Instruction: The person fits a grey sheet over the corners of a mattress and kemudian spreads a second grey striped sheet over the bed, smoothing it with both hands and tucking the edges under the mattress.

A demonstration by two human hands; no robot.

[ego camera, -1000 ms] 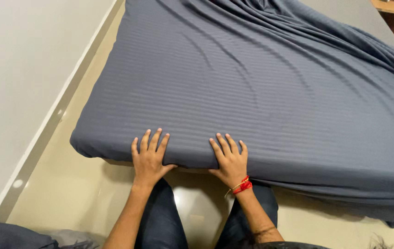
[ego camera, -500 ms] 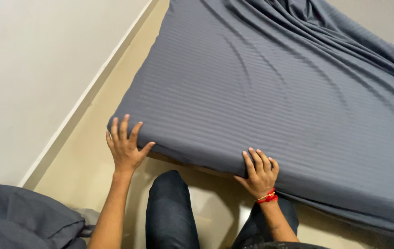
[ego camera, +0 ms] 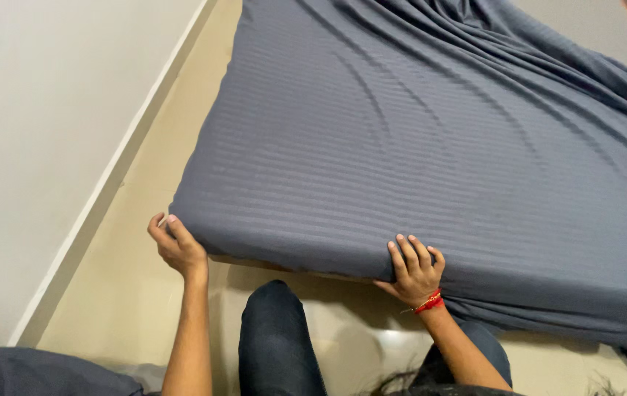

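— Where are your hands?
— My left hand [ego camera: 176, 248] curls around the corner of the grey sheet [ego camera: 431, 161]; my right hand [ego camera: 416, 270] grips its front edge.
— And the sheet?
— Spread over the bed.

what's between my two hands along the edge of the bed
In the head view, the front edge of the grey striped sheet runs from the left hand at the corner to the right hand; a dark-trousered knee sits below.

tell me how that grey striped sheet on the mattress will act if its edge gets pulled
The grey sheet is probably floppy: it lies in loose folds at the far side. It likely slides and bunches easily, since ripples run across it. It looks light, as its edge hangs limply beside the right hand.
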